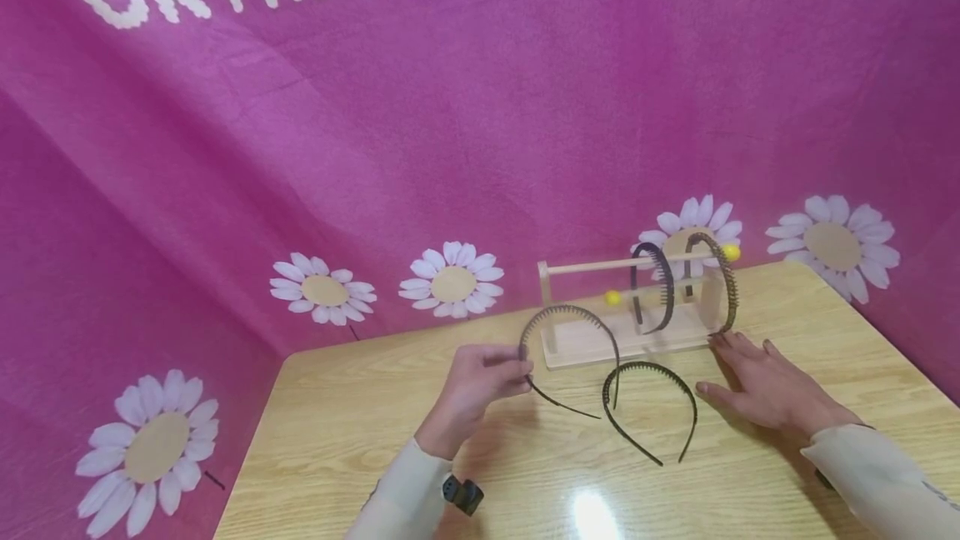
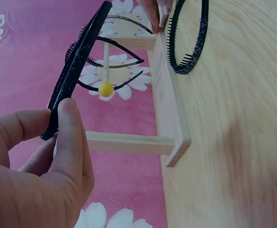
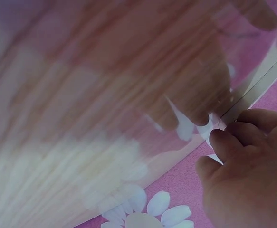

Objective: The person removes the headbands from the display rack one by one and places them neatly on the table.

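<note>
My left hand (image 1: 480, 386) pinches a black toothed headband (image 1: 567, 308) by one side, between thumb and fingers, holding it above the table in front of a wooden rack (image 1: 581, 351). Seen from the left wrist, the held headband (image 2: 77, 71) appears edge-on. On the rack's upper rod hang a black headband (image 1: 667, 290) and a dark brownish one (image 1: 729, 286). Another black headband (image 1: 648, 365) is on the table between my hands. My right hand (image 1: 768, 386) lies with fingers extended, fingertips at the right front corner of the rack's base.
Yellow balls cap the rack's rods, one at the lower rod (image 1: 612, 297) and another at the upper right (image 1: 731, 252). Behind the wood-grain table (image 1: 345, 440) hangs a pink cloth (image 1: 487, 123) with white daisies, also along both sides.
</note>
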`<action>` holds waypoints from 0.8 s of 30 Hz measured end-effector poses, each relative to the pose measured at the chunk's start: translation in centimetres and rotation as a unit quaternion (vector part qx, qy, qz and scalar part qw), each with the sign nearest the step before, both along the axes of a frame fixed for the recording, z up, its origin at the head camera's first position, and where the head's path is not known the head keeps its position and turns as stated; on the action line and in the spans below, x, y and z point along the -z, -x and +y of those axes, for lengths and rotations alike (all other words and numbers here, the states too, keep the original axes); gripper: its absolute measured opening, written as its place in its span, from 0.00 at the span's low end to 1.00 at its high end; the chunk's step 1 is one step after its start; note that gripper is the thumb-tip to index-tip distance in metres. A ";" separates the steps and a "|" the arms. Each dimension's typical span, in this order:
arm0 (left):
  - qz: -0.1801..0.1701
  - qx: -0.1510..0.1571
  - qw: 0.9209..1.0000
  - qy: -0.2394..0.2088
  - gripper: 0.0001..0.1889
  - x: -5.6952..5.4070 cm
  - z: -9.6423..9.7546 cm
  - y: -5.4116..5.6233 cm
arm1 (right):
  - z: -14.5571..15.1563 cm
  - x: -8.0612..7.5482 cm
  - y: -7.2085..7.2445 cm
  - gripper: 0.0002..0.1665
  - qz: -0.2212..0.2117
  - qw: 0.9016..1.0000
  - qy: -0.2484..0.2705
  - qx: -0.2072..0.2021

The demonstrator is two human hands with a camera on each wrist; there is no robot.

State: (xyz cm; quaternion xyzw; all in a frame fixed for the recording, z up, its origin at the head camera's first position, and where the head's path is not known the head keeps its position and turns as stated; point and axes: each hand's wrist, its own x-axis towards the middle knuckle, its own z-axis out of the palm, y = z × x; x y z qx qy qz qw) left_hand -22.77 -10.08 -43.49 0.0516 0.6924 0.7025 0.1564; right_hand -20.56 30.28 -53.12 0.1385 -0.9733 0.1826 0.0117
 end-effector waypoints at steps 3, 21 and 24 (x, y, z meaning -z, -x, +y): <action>-0.007 0.008 1.000 0.008 0.11 0.4 -0.2 0.1 | 0.0 0.0 0.0 0.51 0.001 1.000 0.002 0.000; -0.024 0.016 0.997 0.066 0.08 2.6 -0.7 0.3 | 0.0 0.0 0.1 0.52 -0.002 1.000 0.003 -0.002; -0.021 0.020 0.997 0.070 0.09 3.0 -0.8 0.3 | 0.0 0.0 0.0 0.51 -0.002 1.000 0.006 -0.002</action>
